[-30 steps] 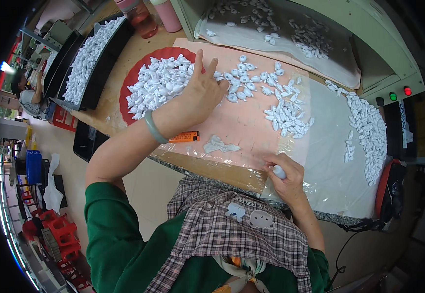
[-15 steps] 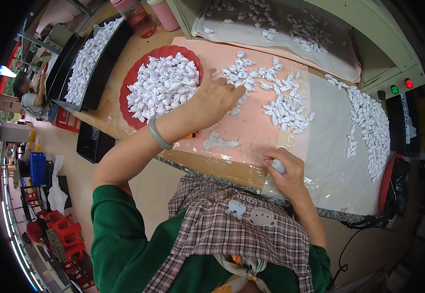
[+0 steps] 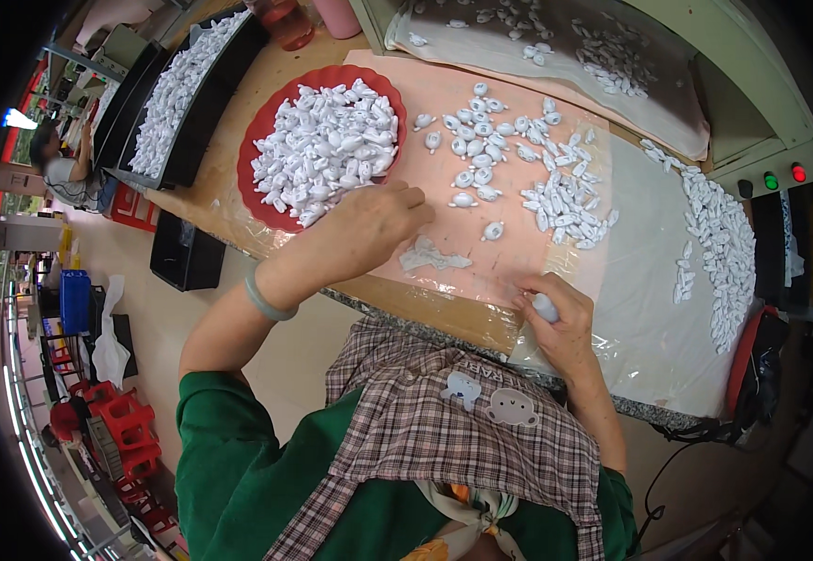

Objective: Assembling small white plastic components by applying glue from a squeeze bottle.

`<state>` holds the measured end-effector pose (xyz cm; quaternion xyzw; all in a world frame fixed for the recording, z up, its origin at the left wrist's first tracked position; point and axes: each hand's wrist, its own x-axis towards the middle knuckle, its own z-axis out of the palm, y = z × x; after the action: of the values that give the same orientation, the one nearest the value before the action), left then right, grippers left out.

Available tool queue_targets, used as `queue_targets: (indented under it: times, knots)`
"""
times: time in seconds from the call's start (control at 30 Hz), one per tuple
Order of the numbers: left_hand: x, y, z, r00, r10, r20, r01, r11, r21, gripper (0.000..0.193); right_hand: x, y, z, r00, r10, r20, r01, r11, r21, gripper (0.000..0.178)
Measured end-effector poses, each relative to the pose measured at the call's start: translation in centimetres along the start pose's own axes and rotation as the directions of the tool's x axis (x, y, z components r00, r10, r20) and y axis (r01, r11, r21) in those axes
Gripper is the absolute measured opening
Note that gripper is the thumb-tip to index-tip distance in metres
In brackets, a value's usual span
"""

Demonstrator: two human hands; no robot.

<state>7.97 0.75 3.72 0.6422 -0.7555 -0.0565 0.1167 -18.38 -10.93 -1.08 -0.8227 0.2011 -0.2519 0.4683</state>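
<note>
My left hand [image 3: 383, 222] is beside the near right rim of the red scalloped bowl [image 3: 249, 178], its fingers curled; anything inside them is hidden. In the bowl lies a heap of small white plastic pieces [image 3: 331, 140] with stubby ends. Near the front edge of the table my right hand [image 3: 561, 323] is closed around a small pale, round-ended tube [image 3: 545, 308]; its kind I cannot make out. Between the hands and beyond them, loose white pieces with dark marks [image 3: 476, 140] are spread over the pink sheet [image 3: 430, 79]. One lone piece [image 3: 492, 231] sits closer to me.
A long black tray [image 3: 187, 154] of white pieces stands at the left. A pale machine housing [image 3: 771, 154] with lit buttons borders the far right. More pieces [image 3: 719, 252] lie on the right side. A crumpled scrap [image 3: 434, 254] rests beside my left hand. Another person [image 3: 65, 168] is far left.
My left hand has moved back and left, away from the loose pieces to the bowl's near side. A single piece now lies apart on the sheet. The right hand keeps its hold.
</note>
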Motion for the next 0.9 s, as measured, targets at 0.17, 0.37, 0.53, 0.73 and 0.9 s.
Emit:
queue_targets:
  times: [0.17,0.37,0.53,0.73,0.9]
  knots:
    - [0.3,0.1,1.0,0.998,-0.034,-0.045,0.035,0.999,0.036,0.026,0.2,-0.4,0.1,0.999,0.032,-0.007,-0.032,0.999,0.006,0.02]
    - [0.4,2.3,0.5,0.929,-0.368,0.043,0.296,0.667,-0.683,0.024,-0.2,-0.2,-0.3,0.954,0.298,0.043,-0.299,0.922,0.244,0.034]
    - [-0.5,3.7,3.3,0.906,-0.378,0.192,0.19,-0.042,-0.981,0.027,-0.3,1.0,-0.3,0.98,0.201,-0.009,-0.174,0.87,0.461,0.031]
    - [-0.1,5.6,4.0,0.898,-0.385,0.214,0.101,-0.293,-0.951,0.026,-0.2,0.6,-1.3,0.986,0.166,-0.031,-0.129,0.857,0.499,0.028]
    - [0.1,6.8,4.3,0.898,-0.388,0.208,-0.028,-0.522,-0.852,0.024,0.0,-0.5,-1.4,0.949,0.285,-0.136,-0.107,0.696,0.71,0.035]
